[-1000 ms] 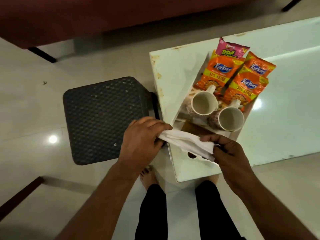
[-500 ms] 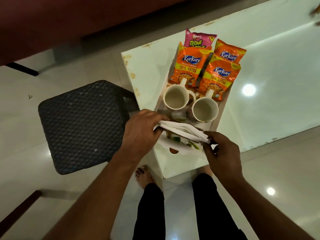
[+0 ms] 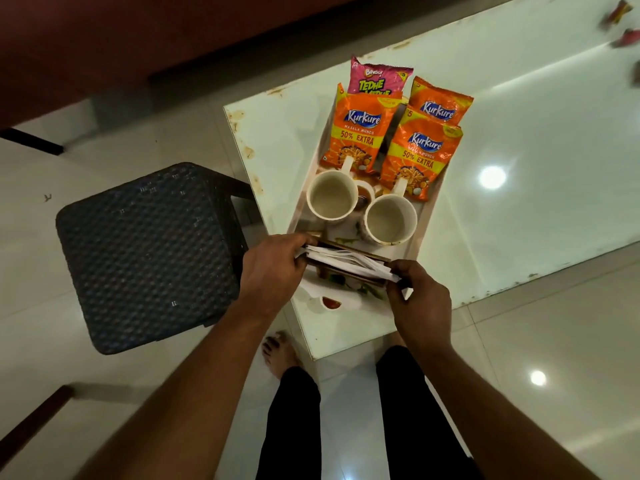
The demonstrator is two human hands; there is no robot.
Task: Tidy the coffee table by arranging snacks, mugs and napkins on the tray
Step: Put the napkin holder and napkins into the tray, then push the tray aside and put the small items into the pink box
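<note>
The napkins [image 3: 346, 263], a loose white sheaf of thin folded paper, lay slantwise over the near end of the tray [image 3: 313, 289], seemingly being lowered into a brown holder [image 3: 349, 276] whose edges showed above and below them. They would weigh next to nothing and be soft and limp, prone to fan out, crease or slide apart, so a hold at both short ends with the stack pressed flat looked the safest. That was how they were held: the left hand [image 3: 273, 271] had its fingers [image 3: 298, 242] curled over the left end, and the right hand [image 3: 420, 303] pinched the right end between curled fingers [image 3: 398, 271] and thumb.

Just beyond the sheaf stood the left mug [image 3: 332, 195] and the right mug [image 3: 389, 220], both upright, empty-looking and close enough that a careless push could knock them. Behind the mugs three orange packets [image 3: 360, 133] and a pink packet [image 3: 375, 79] overlapped at the far end of the tray. The tray sat near the corner of the pale glossy surface [image 3: 519, 133]. A dark woven stool [image 3: 149, 254] stood on the floor to the left, apart from the work. Small blurred items [image 3: 620, 26] lay far off on the surface, too unclear to name
</note>
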